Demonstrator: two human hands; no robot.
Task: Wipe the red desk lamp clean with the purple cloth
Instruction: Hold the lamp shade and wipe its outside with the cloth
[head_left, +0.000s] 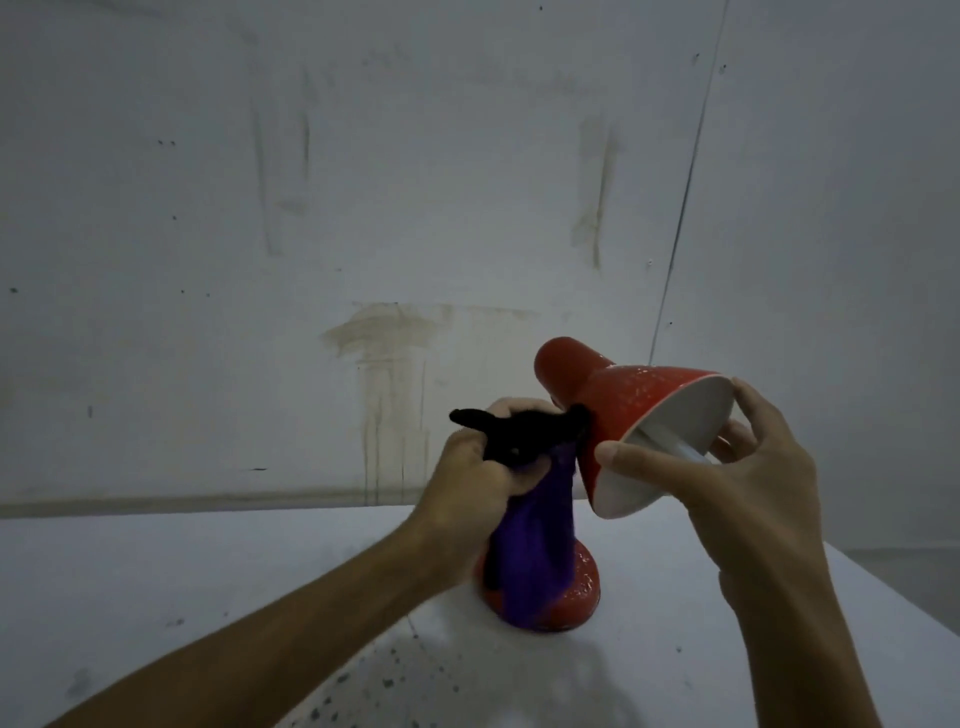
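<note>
The red desk lamp (639, 405) stands on the white table, its round red base (576, 597) near the middle. Its shade is tilted toward me, showing a white inside. My right hand (727, 488) grips the shade's rim, thumb on the lower edge and fingers over the top edge. My left hand (483, 467) is closed around the purple cloth (530, 545), bunched about the lamp's neck just left of the shade. The cloth hangs down over the stem and part of the base, and its top end looks dark. The stem is hidden by cloth.
The white table (156, 571) meets a stained grey wall (389, 364) close behind the lamp. The table's right edge (883, 587) runs diagonally at the right. A thin dark cord (685, 176) runs up the wall above the lamp.
</note>
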